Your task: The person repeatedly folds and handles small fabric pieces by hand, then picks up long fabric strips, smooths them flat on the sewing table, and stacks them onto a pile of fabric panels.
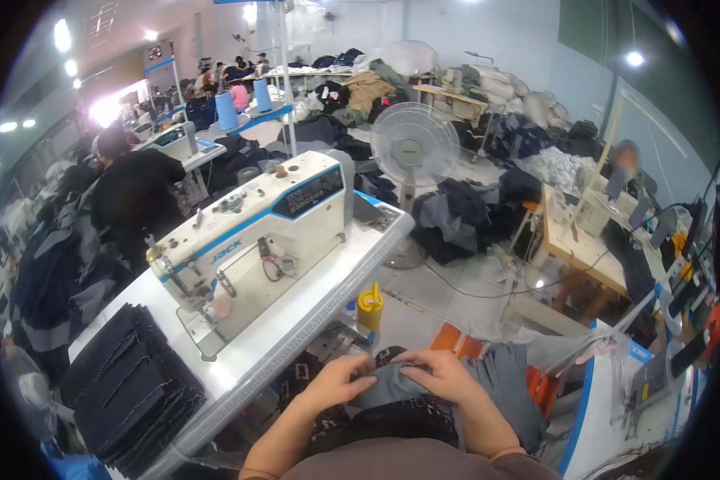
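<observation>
We pinch the cloth (394, 387) lengthwise between our left hand (340, 382) at nine o'clock and right hand (446, 375) at three.

Beside the sewing machine (248, 220) the table (272, 326) leaves passage, blocked leftward by stacked fabric (128, 392).
</observation>
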Demonstrator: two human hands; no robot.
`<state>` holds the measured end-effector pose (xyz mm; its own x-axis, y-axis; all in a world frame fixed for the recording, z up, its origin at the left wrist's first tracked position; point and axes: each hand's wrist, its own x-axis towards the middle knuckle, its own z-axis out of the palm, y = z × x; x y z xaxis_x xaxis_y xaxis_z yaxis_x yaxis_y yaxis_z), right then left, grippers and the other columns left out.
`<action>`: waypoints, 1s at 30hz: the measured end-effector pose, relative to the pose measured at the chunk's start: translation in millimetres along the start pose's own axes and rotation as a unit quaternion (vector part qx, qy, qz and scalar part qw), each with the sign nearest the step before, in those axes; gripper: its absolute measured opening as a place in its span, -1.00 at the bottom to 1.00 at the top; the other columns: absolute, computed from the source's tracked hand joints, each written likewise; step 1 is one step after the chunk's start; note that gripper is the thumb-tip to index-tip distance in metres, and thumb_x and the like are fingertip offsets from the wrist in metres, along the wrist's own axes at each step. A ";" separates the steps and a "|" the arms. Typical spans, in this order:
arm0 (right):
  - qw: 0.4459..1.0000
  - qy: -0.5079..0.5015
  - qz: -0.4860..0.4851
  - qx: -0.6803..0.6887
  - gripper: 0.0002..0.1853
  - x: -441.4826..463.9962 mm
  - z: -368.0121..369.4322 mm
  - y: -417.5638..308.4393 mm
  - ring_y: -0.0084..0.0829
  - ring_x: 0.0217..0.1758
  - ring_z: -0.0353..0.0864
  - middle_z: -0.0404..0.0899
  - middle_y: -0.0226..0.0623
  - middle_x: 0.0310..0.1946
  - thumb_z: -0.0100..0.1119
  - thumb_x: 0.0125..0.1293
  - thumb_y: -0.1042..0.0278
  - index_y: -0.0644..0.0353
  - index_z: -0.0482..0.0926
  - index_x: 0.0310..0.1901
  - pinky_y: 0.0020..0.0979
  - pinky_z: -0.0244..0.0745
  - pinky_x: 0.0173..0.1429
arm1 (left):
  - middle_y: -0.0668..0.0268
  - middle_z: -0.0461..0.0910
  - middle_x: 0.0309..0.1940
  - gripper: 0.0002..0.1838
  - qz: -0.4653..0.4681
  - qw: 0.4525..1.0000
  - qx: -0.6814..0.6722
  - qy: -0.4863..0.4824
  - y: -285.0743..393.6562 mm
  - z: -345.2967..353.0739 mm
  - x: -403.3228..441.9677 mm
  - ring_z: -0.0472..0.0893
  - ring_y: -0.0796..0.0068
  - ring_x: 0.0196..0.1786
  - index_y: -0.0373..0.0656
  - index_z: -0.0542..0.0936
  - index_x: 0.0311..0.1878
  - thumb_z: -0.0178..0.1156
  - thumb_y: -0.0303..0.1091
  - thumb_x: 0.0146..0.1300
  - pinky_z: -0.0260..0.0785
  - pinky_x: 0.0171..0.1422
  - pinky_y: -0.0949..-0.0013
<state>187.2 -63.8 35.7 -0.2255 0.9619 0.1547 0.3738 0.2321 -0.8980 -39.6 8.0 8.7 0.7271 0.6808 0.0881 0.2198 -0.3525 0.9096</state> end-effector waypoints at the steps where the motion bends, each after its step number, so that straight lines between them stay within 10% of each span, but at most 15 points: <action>1: 1.000 0.009 -0.017 -0.015 -0.74 0.0 1.6 0.8 -0.43 -0.27 0.65 0.64 -0.23 -0.29 0.17 0.28 0.37 0.15 0.57 0.00 -0.45 0.49 -0.16 | 0.19 0.54 -0.34 -0.77 0.000 1.000 0.001 0.006 -8.1 -0.3 2.0 0.56 0.28 -0.18 -0.24 0.51 -0.20 0.27 -0.36 0.12 0.36 -0.07 0.30; 3: 1.000 0.016 -0.022 -0.007 -0.75 0.5 4.1 -0.7 -0.43 -0.25 0.67 0.64 -0.22 -0.30 0.18 0.27 0.35 0.16 0.58 -0.03 -0.46 0.49 -0.16 | 0.19 0.54 -0.33 -0.76 0.164 0.981 0.099 -0.025 -17.8 -0.6 4.3 0.54 0.23 -0.14 -0.26 0.51 -0.24 0.28 -0.34 0.11 0.32 -0.02 0.22; 7: 1.000 0.018 0.007 -0.007 -0.83 -0.5 0.5 -3.6 -0.38 -0.31 0.63 0.61 -0.23 -0.34 0.18 0.27 0.35 0.23 0.58 -0.17 -0.46 0.48 -0.15 | 0.17 0.56 -0.06 -0.76 0.187 0.982 0.024 0.030 -3.8 -4.1 -0.9 0.51 0.24 0.06 -0.27 0.55 -0.13 0.24 -0.39 0.15 0.26 0.22 0.26; 11: 0.999 -0.027 -0.024 -0.041 -0.87 2.6 2.2 9.6 -0.38 -0.19 0.57 0.59 -0.24 -0.25 0.19 0.25 0.38 0.27 0.55 -0.32 -0.42 0.45 -0.02 | 0.19 0.53 0.02 -0.79 0.007 0.954 -0.297 -0.040 13.4 -11.8 -8.5 0.44 0.35 0.18 -0.28 0.54 -0.12 0.19 -0.47 0.17 0.16 0.30 0.33; 12: 0.999 -0.029 -0.023 -0.039 -0.87 3.9 3.6 11.3 -0.38 -0.19 0.57 0.59 -0.24 -0.25 0.19 0.25 0.38 0.27 0.55 -0.32 -0.42 0.45 -0.02 | 0.20 0.51 -0.04 -0.83 0.146 0.969 -0.200 0.006 7.7 -10.7 0.2 0.44 0.37 0.11 -0.30 0.52 -0.20 0.19 -0.48 0.14 0.18 0.25 0.37; 15: 0.991 0.061 -0.116 0.024 -0.89 8.1 8.0 12.8 -0.34 -0.05 0.54 0.56 -0.22 -0.13 0.21 0.23 0.41 0.25 0.54 -0.35 -0.38 0.41 0.06 | 0.18 0.48 -0.11 -0.82 0.123 0.971 -0.182 0.096 4.6 -8.9 2.2 0.44 0.36 -0.03 -0.30 0.49 -0.38 0.23 -0.39 0.05 0.22 0.12 0.41; 19: 0.993 0.023 -0.113 0.030 -0.85 12.6 5.0 15.1 -0.30 0.01 0.53 0.54 -0.16 -0.10 0.20 0.21 0.43 0.26 0.48 -0.45 -0.36 0.40 0.09 | 0.40 0.49 -0.28 -0.74 -0.060 0.917 -0.394 -0.018 23.6 -16.5 -5.9 0.44 0.60 -0.15 -0.33 0.51 -0.17 0.25 -0.42 0.08 0.25 -0.04 0.54; 23: 0.984 -0.003 -0.105 0.145 -0.82 11.5 4.4 22.4 -0.37 -0.06 0.51 0.54 -0.16 -0.11 0.21 0.19 0.44 0.27 0.45 -0.50 -0.41 0.38 0.00 | 0.40 0.52 -0.27 -0.69 -0.075 0.927 -0.305 -0.207 0.5 -10.8 4.6 0.44 0.63 -0.17 -0.33 0.54 -0.13 0.32 -0.43 0.05 0.28 -0.05 0.53; 27: 0.959 -0.052 -0.065 0.271 -0.74 10.3 9.5 30.3 -0.50 -0.24 0.39 0.48 -0.26 -0.27 0.21 0.15 0.42 0.24 0.35 -0.58 -0.49 0.28 -0.13 | 0.23 0.54 -0.21 -0.79 0.052 0.953 -0.287 -0.080 -7.3 -5.8 10.2 0.50 0.49 -0.17 -0.40 0.57 -0.29 0.30 -0.45 0.05 0.31 -0.01 0.48; 30: 0.928 -0.054 0.005 0.368 -0.71 11.3 15.5 36.9 -0.55 -0.28 0.33 0.42 -0.31 -0.33 0.18 0.14 0.41 0.22 0.29 -0.62 -0.51 0.24 -0.14 | 0.18 0.55 -0.21 -0.88 0.041 0.867 -0.496 -0.024 -11.8 -0.9 10.2 0.53 0.46 -0.15 -0.30 0.55 -0.32 0.24 -0.47 0.09 0.36 -0.03 0.44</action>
<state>184.5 -46.7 -2.1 -0.3300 0.9339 0.1378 -0.3305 0.0224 -0.9435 -35.3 19.7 -0.8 0.7459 0.6432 0.1732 -0.4834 0.3438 0.8051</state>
